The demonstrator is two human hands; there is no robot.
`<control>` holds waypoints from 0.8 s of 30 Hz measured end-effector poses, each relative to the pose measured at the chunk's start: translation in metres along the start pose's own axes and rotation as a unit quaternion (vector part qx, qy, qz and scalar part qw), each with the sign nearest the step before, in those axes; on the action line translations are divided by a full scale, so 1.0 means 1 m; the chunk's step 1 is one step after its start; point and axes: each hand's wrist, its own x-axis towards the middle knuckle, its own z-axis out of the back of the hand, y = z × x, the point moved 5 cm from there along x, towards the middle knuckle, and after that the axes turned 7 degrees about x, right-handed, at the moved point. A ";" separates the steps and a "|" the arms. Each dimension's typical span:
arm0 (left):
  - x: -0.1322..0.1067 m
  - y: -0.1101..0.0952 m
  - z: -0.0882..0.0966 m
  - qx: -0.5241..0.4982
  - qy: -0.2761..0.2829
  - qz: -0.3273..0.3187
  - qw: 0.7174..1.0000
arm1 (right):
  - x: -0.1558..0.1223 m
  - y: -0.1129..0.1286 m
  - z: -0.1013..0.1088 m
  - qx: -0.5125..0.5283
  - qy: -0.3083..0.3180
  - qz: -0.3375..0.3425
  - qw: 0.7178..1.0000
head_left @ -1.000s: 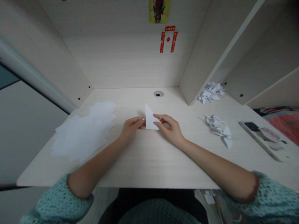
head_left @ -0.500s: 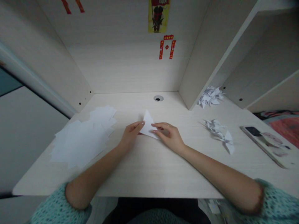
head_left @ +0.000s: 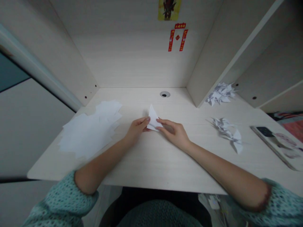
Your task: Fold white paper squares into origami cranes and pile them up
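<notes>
A small white paper triangle (head_left: 152,116), partly folded, stands on the pale wooden desk (head_left: 151,164) near its middle. My left hand (head_left: 136,128) pinches the triangle's lower left edge with its fingertips. My right hand (head_left: 174,133) holds the lower right edge, fingers curled against the paper. The triangle's tip points up and away from me.
A loose spread of white paper sheets (head_left: 91,132) covers the desk's left side. Folded paper figures (head_left: 227,132) lie to the right, with another heap (head_left: 221,94) in the shelf nook. A phone (head_left: 276,143) lies at the far right. A cable hole (head_left: 165,94) sits at the back.
The triangle has been tipped from leaning flat to more upright between my fingers. Both hands stayed on it; the camera view shifted slightly.
</notes>
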 end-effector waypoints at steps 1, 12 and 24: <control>0.000 0.001 0.001 0.000 -0.001 0.000 1.000 | 0.000 -0.001 0.000 0.001 -0.004 0.001 1.000; -0.006 -0.010 -0.010 0.053 0.065 -0.035 0.996 | 0.001 -0.007 -0.002 0.040 -0.024 0.036 0.998; -0.005 -0.007 0.003 0.194 -0.007 -0.072 0.978 | 0.009 -0.009 0.010 0.123 -0.098 -0.009 0.987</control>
